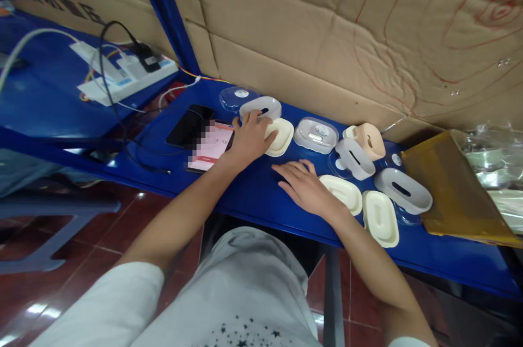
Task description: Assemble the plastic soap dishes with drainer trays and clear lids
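Observation:
My left hand (pixel 251 140) lies with fingers spread, its fingertips at the rim of a grey oval shell with a slot (pixel 272 104) and its thumb over a cream rounded tray (pixel 283 142). Whether it presses on either piece I cannot tell. Palm down on the blue table (pixel 253 194), my right hand (pixel 304 186) has its fingers stretched out and holds nothing. Close to its wrist are a cream tray (pixel 347 194) and a second cream tray (pixel 381 219). Beyond that hand sits a grey oval dish under a clear cover (pixel 316 135).
Further right are two slotted grey shells, one of them tilted (pixel 355 159), and a peach piece (pixel 370 140). A cardboard box (pixel 457 189) with plastic-wrapped parts stands at the right. A lit phone (pixel 212 145), a dark phone (pixel 188 125) and a power strip (pixel 134 83) lie left.

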`<state>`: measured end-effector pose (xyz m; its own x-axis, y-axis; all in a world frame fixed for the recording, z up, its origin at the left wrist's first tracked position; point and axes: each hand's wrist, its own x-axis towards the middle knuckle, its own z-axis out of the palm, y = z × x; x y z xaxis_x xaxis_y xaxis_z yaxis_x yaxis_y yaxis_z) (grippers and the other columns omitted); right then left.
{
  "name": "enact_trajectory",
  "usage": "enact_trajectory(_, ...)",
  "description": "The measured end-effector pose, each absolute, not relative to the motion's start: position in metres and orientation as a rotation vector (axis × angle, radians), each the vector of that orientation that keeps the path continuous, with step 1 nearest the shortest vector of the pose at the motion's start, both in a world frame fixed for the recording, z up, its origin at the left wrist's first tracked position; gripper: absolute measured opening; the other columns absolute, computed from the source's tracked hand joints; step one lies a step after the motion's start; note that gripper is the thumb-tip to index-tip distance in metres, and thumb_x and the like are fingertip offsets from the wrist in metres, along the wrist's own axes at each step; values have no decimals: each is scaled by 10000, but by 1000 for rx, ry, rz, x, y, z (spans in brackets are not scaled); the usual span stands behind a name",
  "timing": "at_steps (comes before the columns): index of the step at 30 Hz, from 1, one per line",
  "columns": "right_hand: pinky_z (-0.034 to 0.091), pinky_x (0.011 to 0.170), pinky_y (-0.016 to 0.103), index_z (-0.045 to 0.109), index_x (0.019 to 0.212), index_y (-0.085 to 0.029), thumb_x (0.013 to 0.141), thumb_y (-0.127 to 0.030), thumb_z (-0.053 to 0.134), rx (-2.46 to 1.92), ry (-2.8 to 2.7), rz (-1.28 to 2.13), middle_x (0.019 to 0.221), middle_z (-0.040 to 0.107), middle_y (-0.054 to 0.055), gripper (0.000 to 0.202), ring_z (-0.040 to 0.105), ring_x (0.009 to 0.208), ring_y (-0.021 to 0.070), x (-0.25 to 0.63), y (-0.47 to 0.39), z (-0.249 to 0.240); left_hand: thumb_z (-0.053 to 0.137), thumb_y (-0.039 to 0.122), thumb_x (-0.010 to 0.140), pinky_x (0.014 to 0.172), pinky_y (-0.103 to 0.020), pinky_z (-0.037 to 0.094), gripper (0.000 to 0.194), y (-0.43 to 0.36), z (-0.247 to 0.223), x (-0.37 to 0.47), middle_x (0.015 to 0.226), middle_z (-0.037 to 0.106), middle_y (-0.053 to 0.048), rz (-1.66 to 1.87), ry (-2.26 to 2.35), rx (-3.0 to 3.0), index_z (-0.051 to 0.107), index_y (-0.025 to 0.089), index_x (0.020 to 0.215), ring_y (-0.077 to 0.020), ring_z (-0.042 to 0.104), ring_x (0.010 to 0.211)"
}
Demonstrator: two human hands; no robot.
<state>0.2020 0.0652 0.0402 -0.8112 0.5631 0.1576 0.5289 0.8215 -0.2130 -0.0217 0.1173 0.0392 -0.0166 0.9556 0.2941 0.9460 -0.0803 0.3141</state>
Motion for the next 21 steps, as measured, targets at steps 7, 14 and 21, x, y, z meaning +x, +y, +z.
enact_trajectory(7,395,1180,497,579,1541,-179,1147,-278,422,-1006,-2668,27,1565,633,138,436,576,1429,296,213,74,45,718,380,953,1247,-844,108,186,112,40,-21,1627,529,-147,620,1875,2383,808,217,944,-459,416,1540)
enact_trajectory(14,377,1207,543,577,1567,-235,1095,-114,457,-892,-2769,59,1475,695,123,502,586,1417,299,214,75,38,598,239,1001,1191,-640,365,270,116,47,-29,1354,717,-157,733,1933,2275,708,198,1244,-377,611,1342)
enact_trajectory(21,529,1146,434,570,1568,-247,1109,-318,589,-659,-2675,463,1429,717,119,465,666,1334,250,201,57,43,657,232,987,1069,-552,466,191,117,45,-29,1203,780,-117,770,1950,2211,713,211,1168,-353,710,1171)
